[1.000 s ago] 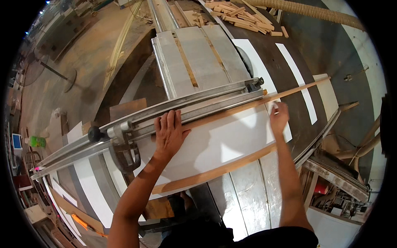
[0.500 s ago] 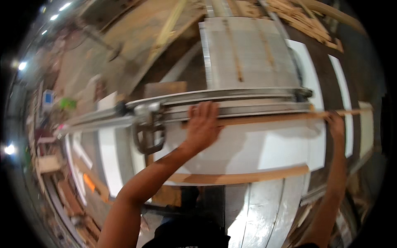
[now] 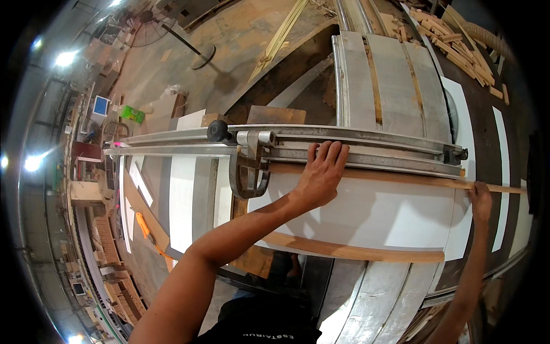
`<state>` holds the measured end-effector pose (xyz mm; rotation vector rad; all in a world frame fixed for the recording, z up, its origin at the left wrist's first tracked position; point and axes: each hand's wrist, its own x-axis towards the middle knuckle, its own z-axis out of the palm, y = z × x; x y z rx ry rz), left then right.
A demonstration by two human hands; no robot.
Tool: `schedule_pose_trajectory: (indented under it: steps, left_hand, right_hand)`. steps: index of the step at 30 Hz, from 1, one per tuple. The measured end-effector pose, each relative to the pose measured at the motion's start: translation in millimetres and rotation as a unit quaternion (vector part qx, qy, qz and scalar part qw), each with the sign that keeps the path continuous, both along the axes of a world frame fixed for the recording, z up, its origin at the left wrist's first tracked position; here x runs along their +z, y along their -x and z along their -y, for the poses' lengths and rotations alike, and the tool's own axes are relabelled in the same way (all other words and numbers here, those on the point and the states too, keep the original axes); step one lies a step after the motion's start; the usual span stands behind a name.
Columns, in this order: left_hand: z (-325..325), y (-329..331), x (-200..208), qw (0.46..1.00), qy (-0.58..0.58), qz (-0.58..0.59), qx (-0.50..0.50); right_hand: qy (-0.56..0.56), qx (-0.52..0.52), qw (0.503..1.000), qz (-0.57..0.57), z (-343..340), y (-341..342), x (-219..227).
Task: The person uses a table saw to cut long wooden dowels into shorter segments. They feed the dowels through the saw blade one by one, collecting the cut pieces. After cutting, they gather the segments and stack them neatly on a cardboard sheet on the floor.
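My left hand (image 3: 324, 175) is closed over a long metal fence (image 3: 372, 153), its fingers hooked onto the rail and its thumb hidden. A narrow wooden strip (image 3: 401, 177) runs along the fence's near side, passing under that hand. Farther right, my right hand (image 3: 480, 200) has its fingers closed on the same strip, just past the fence's end. Under both lies a white panel (image 3: 355, 209), with a second wooden strip (image 3: 355, 249) along its near edge. A metal stop bracket (image 3: 249, 166) with a black knob (image 3: 217, 131) sits on the fence left of my left hand.
Beyond the fence stands a grooved metal sliding table (image 3: 395, 86). Wood offcuts (image 3: 458, 49) are heaped at the far right. An orange-handled cutter (image 3: 143, 225) lies at left, near white strips. A pedestal fan (image 3: 197, 54) stands on the floor at the far left.
The view has shifted, so the fence, panel and both hands appear farther right. My hands keep nearly the same places on the fence and strip. The picture is sharper now.
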<state>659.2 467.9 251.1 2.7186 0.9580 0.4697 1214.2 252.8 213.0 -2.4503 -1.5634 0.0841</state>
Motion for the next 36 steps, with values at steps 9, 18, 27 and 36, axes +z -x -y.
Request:
schedule_pose_trajectory:
  steps: [9, 18, 27, 36]
  left_hand:
    - [17.2, -64.0, -3.9, 0.999, -0.007, -0.032, -0.021]
    - [53.5, -221.0, -54.4, 0.990, -0.139, -0.008, -0.004]
    - [45.9, -210.7, -36.8, 0.993, -0.114, -0.003, -0.042]
    - [46.6, -214.1, -29.9, 0.996, -0.085, -0.014, -0.032]
  right_hand:
    - [-0.022, 0.000, 0.999, 0.027, 0.1, 13.3, -1.3]
    - [-0.034, 0.036, 0.996, 0.076, -7.0, 24.8, 8.5]
    - [0.030, 0.037, 0.997, 0.061, -8.3, 23.6, 26.6]
    - [-0.008, 0.012, 0.994, 0.111, 22.3, -55.4, 16.0]
